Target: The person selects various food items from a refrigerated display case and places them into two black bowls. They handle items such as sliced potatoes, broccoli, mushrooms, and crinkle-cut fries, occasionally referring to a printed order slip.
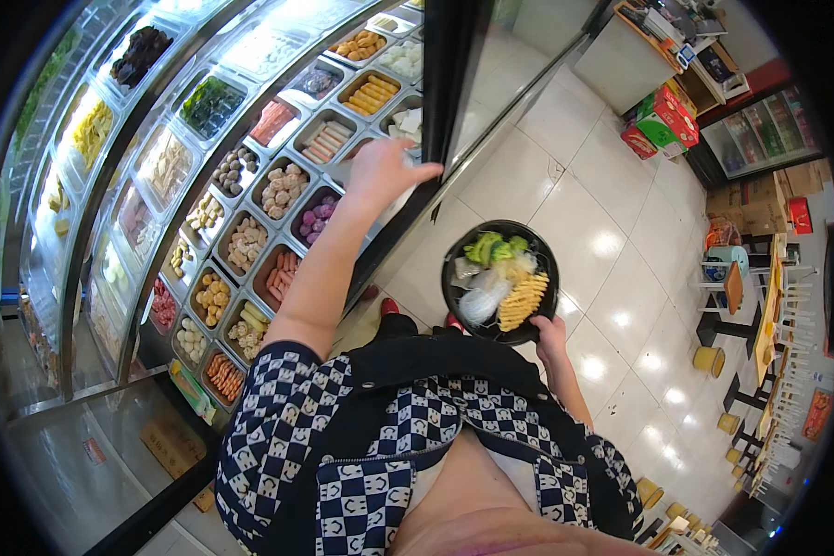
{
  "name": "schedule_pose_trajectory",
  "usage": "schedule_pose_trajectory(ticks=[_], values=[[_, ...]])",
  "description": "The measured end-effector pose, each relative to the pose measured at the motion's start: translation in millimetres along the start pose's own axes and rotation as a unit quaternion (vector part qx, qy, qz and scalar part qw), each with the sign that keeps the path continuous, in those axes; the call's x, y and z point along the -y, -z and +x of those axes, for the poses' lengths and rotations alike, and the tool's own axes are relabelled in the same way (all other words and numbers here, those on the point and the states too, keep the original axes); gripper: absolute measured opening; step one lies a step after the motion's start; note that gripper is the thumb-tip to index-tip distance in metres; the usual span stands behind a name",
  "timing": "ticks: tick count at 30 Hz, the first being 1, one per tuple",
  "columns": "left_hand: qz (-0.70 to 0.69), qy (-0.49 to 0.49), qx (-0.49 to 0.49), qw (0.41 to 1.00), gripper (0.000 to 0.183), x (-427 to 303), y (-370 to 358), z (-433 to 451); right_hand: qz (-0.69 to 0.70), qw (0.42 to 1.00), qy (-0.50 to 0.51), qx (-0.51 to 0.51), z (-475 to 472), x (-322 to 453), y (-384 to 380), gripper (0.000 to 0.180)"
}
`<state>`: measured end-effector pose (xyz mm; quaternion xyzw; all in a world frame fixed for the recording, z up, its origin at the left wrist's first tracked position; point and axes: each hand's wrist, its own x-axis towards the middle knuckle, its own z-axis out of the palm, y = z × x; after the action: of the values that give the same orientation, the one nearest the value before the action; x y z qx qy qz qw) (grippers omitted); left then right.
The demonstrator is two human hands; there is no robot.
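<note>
My left hand [383, 169] is over the right side of a lit food display case, by its dark door frame [446, 76]. Its fingers are apart, with no held thing visible. Below it are steel pans of purple balls [315, 219] and small sausages [281, 276]; pans of rolls [328, 142] and white slabs [407, 124] lie above and beside it. My right hand [551, 336] grips the lower right rim of a round black bowl [452, 306]. The bowl holds broccoli [490, 248], crinkle-cut yellow slices [523, 301], a whitish translucent bundle [484, 295] and other pale pieces.
Clear lidded tubs [213, 105] of greens and other food fill the case's curved upper shelves. Tiled floor [598, 208] lies beyond the bowl. Farther right are a counter [622, 66], red and green cartons [667, 119], a drinks fridge [764, 132], tables and yellow stools [709, 361].
</note>
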<state>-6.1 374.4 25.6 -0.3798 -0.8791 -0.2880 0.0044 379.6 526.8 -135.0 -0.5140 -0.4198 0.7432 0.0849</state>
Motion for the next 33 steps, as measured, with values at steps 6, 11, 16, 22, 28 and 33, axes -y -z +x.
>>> schedule_pose_trajectory(ticks=[6,11,16,22,28,33], values=[[0.043,0.102,0.010,0.994,0.055,-20.5,-12.7,58.0,0.073,0.993,0.044,-0.084,-20.5,1.9,84.7,0.027],[-0.086,0.100,0.055,0.990,0.049,-27.5,-11.8,75.2,0.114,0.986,0.068,-0.102,-16.3,-6.4,120.7,0.027],[-0.003,0.027,0.044,0.999,0.051,-5.7,-17.4,80.6,0.118,0.986,0.042,-0.114,-21.7,0.2,116.1,0.028],[0.012,-0.059,0.018,0.998,0.045,-6.9,-7.0,63.6,0.132,0.985,0.048,-0.097,-28.5,5.2,99.7,0.030],[-0.054,0.011,0.043,0.998,0.040,-0.7,37.7,-21.1,0.116,0.988,0.048,-0.090,-23.8,13.4,87.3,0.030],[-0.108,0.108,0.023,0.988,0.030,13.7,98.6,-149.9,0.105,0.989,0.074,-0.076,3.8,18.8,90.6,0.029]])
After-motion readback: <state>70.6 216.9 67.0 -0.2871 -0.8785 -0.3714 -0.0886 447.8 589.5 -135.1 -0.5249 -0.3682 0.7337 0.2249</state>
